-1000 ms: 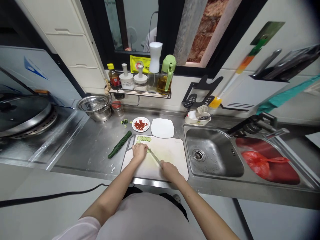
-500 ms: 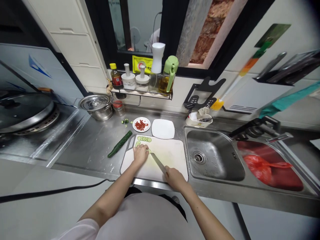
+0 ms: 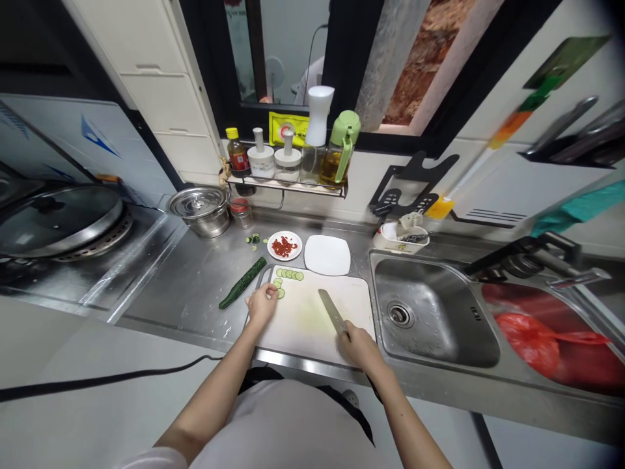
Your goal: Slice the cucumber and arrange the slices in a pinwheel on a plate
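My right hand [image 3: 357, 344] grips a kitchen knife [image 3: 333, 311] by its handle, its blade lying over the white cutting board [image 3: 312, 339] and pointing up and left. At the board's left side is my left hand [image 3: 262, 305], its fingers curled and pressed together; what they hold, if anything, is hidden. Just beside its fingertips lie a few cucumber slices [image 3: 280, 294]. A row of cut slices [image 3: 290, 275] overlaps along the board's top left. Left of the board, a whole cucumber [image 3: 243, 283] rests on the steel counter.
Behind the board stand a small plate of chopped red pieces [image 3: 284, 246] and a white square plate [image 3: 327, 255]. Cucumber scraps [image 3: 254, 240] lie near a lidded pot [image 3: 205, 212]. A sink [image 3: 434, 312] adjoins on the right. A condiment rack [image 3: 293, 184] hangs above.
The knife has moved right, away from my left hand. My left hand has shifted left, and loose slices now show beside its fingertips. The view has turned slightly.
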{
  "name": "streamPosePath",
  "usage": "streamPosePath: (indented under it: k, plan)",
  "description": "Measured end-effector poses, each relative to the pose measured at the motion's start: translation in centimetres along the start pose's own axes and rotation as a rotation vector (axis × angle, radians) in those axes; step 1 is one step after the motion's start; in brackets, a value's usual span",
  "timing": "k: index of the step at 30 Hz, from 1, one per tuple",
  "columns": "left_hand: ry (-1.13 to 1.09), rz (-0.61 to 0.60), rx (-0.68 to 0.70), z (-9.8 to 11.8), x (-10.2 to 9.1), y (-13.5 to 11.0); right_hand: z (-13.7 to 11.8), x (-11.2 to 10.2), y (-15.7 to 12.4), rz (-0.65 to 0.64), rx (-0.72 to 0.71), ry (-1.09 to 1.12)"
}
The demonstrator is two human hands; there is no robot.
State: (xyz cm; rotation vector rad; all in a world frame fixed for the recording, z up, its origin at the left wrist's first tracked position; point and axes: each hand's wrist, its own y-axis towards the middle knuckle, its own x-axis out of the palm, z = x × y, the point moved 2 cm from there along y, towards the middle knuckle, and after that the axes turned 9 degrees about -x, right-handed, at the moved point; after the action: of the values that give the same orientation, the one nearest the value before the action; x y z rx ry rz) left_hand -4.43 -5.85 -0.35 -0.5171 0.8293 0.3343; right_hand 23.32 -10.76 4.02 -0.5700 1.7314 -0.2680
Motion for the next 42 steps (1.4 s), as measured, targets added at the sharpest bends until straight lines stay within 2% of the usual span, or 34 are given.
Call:
streamPosePath:
  k: [6, 14, 19, 25, 29, 35, 42]
  plan:
    - [0.067, 0.050, -0.042, 0.2, -0.6, 1.4, 0.1, -0.1, 0.3, 0.013, 0.014, -0.022]
    - [0.188, 0.110, 0.020, 0.4, 0.0, 1.4, 0.1, 0.3, 0.4, 0.044, 0.041, 0.018]
    - [0.180, 0.111, 0.120, 2.3, 0.8, 1.2, -0.1, 0.2, 0.5, 0.030, 0.057, 0.028]
    - [0.229, 0.038, 0.242, 5.1, 3.3, 0.6, 0.0, 0.4, 0.8, -0.003, 0.037, 0.018]
    - [0.288, 0.035, 0.269, 6.4, 4.5, 0.8, 0.2, 0.7, 1.0, -0.004, 0.024, 0.018]
    - [0.380, 0.040, 0.279, 7.8, 4.9, 2.1, 0.1, 0.7, 1.0, -0.017, 0.034, 0.010]
    - [0.388, 0.058, 0.315, 8.1, 5.0, 2.4, 0.0, 0.5, 0.9, -0.014, 0.043, 0.026]
